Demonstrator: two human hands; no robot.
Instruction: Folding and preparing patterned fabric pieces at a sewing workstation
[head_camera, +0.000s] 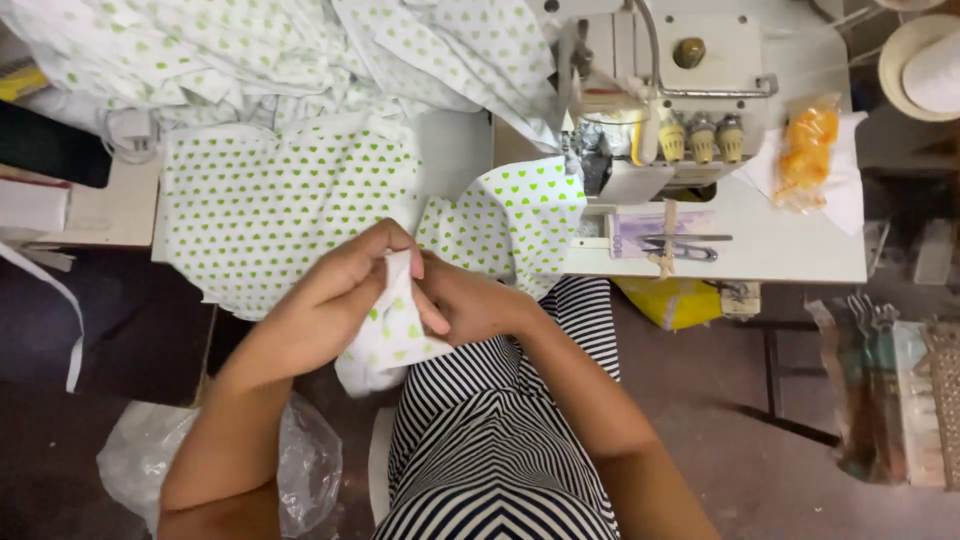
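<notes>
I'm looking down at both hands meeting over my lap, just in front of the desk. My left hand is closed around a small piece of white fabric with green hearts, thumb and fingers pinching its upper edge, while my right hand grips the same piece from the other side — both clenched on cloth, neither free. The piece hangs down from the pinch onto the striped garment on my knees.

More of the same heart-printed cloth lies spread on the desk beyond the hands, with another fold draped up against the sewing machine. A small pair of thread snips rests on the machine bed, and an orange packet sits to the right.

To handle this well, I judge the fingers should keep the two edges matched and flat between the pinches — pulling gently apart so the cloth stays taut without stretching. Keeping the hands near the machine saves re-gripping; I cannot tell whether the edges are aligned inside the grip.
</notes>
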